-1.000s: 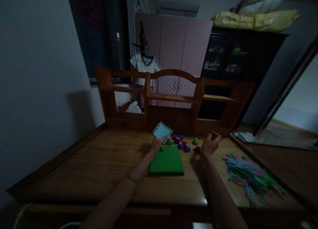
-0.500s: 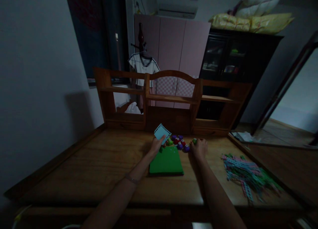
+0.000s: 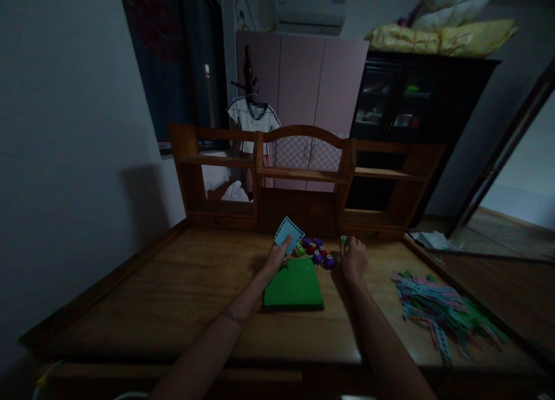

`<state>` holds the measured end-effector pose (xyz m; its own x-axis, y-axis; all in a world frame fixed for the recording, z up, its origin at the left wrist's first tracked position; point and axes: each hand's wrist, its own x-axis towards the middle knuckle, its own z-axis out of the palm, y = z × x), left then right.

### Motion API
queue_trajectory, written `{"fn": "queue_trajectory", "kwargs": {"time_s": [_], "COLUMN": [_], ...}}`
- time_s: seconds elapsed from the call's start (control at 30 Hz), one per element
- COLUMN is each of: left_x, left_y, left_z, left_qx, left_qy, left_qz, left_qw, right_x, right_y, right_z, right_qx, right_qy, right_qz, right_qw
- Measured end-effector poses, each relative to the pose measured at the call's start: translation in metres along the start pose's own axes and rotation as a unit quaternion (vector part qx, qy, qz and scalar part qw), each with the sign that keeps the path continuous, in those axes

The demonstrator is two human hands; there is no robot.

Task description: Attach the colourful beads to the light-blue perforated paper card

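Left hand (image 3: 276, 255) pinches one blue card (image 3: 289, 234). Right hand (image 3: 353, 256) closes on one green punch (image 3: 343, 239). One green pad (image 3: 295, 283). Six more small punches (image 3: 315, 250).

Dim light leaves the small coloured punches (image 3: 314, 251) too small to read, their shapes merging into one cluster. The right hand (image 3: 354, 256) covers whatever lies beneath its palm, only a green punch (image 3: 343, 239) peeking out at its fingertips, while both forearms are cut off by the bottom edge. The paper strips (image 3: 442, 316) blur into a tangle.
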<state>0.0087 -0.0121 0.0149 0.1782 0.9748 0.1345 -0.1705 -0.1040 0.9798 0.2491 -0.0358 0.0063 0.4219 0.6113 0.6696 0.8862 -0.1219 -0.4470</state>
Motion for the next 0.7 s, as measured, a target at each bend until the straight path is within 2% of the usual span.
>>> {"fn": "queue_trajectory", "kwargs": {"time_s": [0.07, 0.13, 0.2, 0.43, 0.5, 0.63, 0.7], "left_x": [-0.002, -0.005, -0.006, -0.006, -0.006, -0.005, -0.004], "left_y": [0.004, 0.008, 0.01, 0.01, 0.009, 0.007, 0.005], "left_z": [0.003, 0.005, 0.006, 0.006, 0.006, 0.005, 0.003], "left_qx": [0.002, 0.001, 0.0, 0.004, 0.01, 0.036, 0.047], "left_qy": [0.0, -0.01, -0.02, -0.048, -0.053, -0.063, -0.069], "left_qz": [-0.007, -0.008, -0.007, 0.027, 0.032, 0.032, 0.035], "left_qw": [1.0, 1.0, 1.0, 0.999, 0.998, 0.997, 0.996], "right_x": [0.003, 0.005, 0.004, -0.006, -0.009, -0.011, -0.011], "right_y": [-0.006, -0.015, -0.026, -0.058, -0.06, -0.057, -0.056], "right_z": [-0.003, -0.006, -0.009, -0.017, -0.015, -0.013, -0.013], "right_qx": [0.134, 0.268, 0.359, 0.474, 0.466, 0.407, 0.397], "right_qy": [0.017, 0.018, -0.004, -0.114, -0.126, -0.1, -0.094], "right_qz": [0.009, 0.031, 0.039, -0.023, -0.035, -0.076, -0.083], "right_qw": [0.991, 0.963, 0.933, 0.873, 0.875, 0.905, 0.909]}}
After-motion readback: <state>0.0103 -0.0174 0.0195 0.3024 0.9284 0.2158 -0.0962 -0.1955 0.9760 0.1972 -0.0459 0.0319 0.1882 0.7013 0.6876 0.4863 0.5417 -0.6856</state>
